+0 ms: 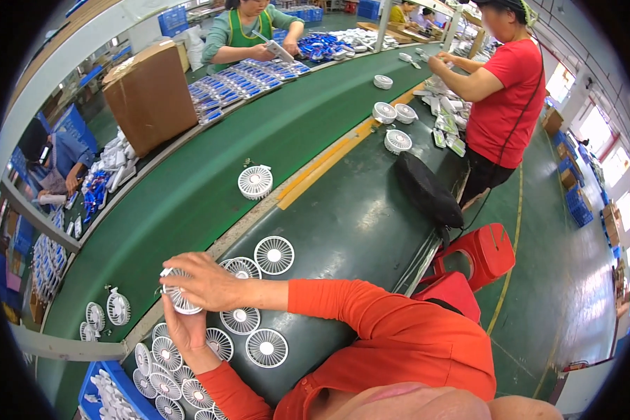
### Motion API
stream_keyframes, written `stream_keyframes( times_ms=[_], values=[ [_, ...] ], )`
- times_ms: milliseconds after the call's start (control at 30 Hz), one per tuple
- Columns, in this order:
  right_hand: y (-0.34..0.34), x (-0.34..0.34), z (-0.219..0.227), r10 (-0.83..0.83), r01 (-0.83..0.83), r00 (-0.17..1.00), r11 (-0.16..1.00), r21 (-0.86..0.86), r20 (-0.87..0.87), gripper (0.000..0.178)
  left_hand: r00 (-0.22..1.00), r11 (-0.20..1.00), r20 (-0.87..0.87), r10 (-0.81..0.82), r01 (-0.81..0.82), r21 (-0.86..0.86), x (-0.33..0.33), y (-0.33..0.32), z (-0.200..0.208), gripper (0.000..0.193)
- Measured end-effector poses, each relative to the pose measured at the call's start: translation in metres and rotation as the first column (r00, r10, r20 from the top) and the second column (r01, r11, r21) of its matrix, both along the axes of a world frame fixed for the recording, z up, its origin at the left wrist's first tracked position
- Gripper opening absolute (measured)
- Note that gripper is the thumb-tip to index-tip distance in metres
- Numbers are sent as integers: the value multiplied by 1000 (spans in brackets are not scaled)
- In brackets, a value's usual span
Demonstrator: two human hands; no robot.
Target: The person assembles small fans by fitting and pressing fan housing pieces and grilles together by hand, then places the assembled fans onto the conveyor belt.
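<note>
A white round fan head (183, 297) is held up between my two hands, over the near edge of the green conveyor belt (210, 189). My left hand (187, 332) grips it from below, fingers closed around its side. From above, my right hand (213, 281) lies across it, fingers bent over its rim. Part of the fan head is hidden behind my fingers. Below my hands, several round white fan grilles (267, 348) lie on the dark green table, with more grouped at its left end (165, 385). One grille (274, 255) is just beyond my right wrist.
On the belt stand fan units (255, 183) with wires, and several more (117, 308) at left. A blue bin (112, 395) of small white parts is at lower left. A black pouch (427, 192) and red stools (476, 257) are to the right. Co-workers handle parts across the belt and farther along.
</note>
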State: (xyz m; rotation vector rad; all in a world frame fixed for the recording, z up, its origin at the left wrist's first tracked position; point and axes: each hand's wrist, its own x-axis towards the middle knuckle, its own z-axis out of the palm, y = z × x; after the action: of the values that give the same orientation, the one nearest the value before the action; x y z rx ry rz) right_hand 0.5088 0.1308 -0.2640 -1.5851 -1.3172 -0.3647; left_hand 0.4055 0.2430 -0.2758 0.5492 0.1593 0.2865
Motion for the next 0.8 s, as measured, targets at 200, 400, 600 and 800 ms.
stream_keyframes(
  times_ms=[200, 400, 600, 800],
  values=[
    [3, -12, -5, 174, -174, 985, 983, -51, -10, 74, 990, 991, 50, 128, -130, 29, -7, 12, 0, 43],
    [4, -23, -11, 242, -248, 967, 966, -77, -83, 83, 943, 938, -77, 324, -310, 154, -13, -4, 5, 38],
    [8, -38, -6, 387, -359, 749, 919, 162, -538, 58, 624, 397, 78, 777, -584, 708, -1, -52, 13, 46],
    [17, -43, 2, 519, -453, 484, 837, 306, -705, 46, 433, -191, 390, 813, -434, 880, 2, -65, 15, 34]
  ],
)
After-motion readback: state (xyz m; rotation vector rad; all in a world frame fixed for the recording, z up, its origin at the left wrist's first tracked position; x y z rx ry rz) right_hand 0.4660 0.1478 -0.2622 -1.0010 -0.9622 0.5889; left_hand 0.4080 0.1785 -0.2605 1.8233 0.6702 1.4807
